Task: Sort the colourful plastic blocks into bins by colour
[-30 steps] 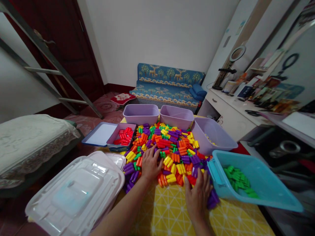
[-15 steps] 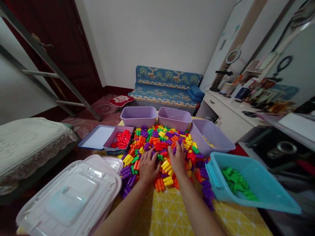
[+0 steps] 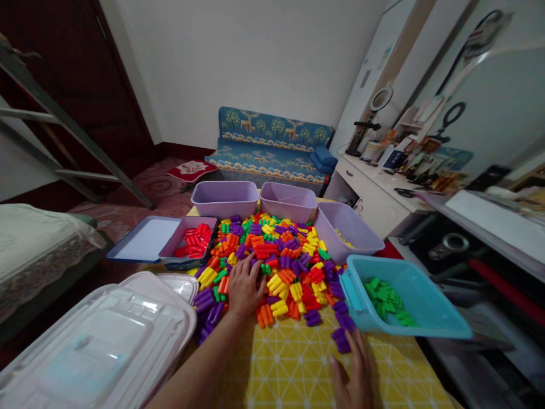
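Note:
A heap of small plastic blocks (image 3: 276, 255) in red, orange, yellow, green and purple covers the middle of a table with a yellow patterned cloth (image 3: 289, 363). My left hand (image 3: 244, 284) lies on the near left side of the heap, fingers bent down onto the blocks. My right hand (image 3: 353, 372) rests flat and open on the cloth near the front edge, close to a few purple blocks. A teal bin (image 3: 426, 318) holding green blocks stands to the right. A small purple tray (image 3: 181, 250) at the left holds red blocks.
Three purple bins (image 3: 223, 199) (image 3: 287, 201) (image 3: 347, 230) line the far side of the heap; the right one holds some yellow blocks. Stacked clear lids (image 3: 97, 346) sit at the near left, a blue lid (image 3: 136, 238) beyond them. A white dresser (image 3: 374, 199) stands right, a bed (image 3: 38, 250) left.
My right hand has pulled back from the middle of the heap to the near edge of the cloth. The camera has shifted, so everything sits further left. My left hand stays on the blocks.

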Demonstrator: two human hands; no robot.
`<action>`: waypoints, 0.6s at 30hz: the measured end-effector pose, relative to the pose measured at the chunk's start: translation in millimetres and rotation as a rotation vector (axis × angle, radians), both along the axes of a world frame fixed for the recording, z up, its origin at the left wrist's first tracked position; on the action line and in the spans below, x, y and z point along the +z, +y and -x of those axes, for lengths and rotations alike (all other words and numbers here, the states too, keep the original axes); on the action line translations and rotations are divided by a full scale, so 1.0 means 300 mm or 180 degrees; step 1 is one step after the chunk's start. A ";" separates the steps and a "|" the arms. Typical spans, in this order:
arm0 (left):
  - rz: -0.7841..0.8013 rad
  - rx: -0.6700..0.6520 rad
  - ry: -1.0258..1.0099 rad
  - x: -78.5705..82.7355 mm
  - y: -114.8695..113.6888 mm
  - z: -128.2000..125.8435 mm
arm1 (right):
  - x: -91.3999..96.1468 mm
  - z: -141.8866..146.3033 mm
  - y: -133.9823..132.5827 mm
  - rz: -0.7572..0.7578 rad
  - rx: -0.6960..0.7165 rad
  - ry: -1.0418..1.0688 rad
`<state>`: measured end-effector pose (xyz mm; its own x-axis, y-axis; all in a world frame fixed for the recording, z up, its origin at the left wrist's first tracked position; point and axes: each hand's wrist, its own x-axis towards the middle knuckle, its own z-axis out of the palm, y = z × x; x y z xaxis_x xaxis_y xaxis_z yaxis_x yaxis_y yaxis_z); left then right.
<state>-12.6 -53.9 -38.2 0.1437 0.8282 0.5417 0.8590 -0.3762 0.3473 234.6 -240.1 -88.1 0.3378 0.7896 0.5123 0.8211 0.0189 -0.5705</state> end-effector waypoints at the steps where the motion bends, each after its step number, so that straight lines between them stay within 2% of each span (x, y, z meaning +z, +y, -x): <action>1: 0.0000 0.0003 0.0003 0.001 -0.001 0.000 | -0.012 -0.004 0.008 0.0050 -0.0065 0.0008; 4: -0.0010 0.0004 0.0008 0.005 -0.003 0.000 | -0.014 0.030 0.106 0.0066 -0.0144 0.0126; 10: -0.0066 -0.0012 -0.0027 0.006 -0.002 0.000 | 0.013 0.195 0.375 -0.0209 -0.0167 0.0412; 13: -0.0078 -0.0008 -0.0033 0.005 -0.002 -0.002 | 0.046 0.261 0.458 -0.0287 0.0080 0.0520; 18: -0.0032 0.0014 -0.0071 0.000 -0.002 -0.003 | 0.144 0.337 0.557 -0.0274 0.0658 0.0227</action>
<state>-11.7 -54.5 -38.2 0.1279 0.8232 0.5531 0.8527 -0.3761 0.3626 133.5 -73.0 -44.9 0.2110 0.8002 0.5614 0.7524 0.2337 -0.6159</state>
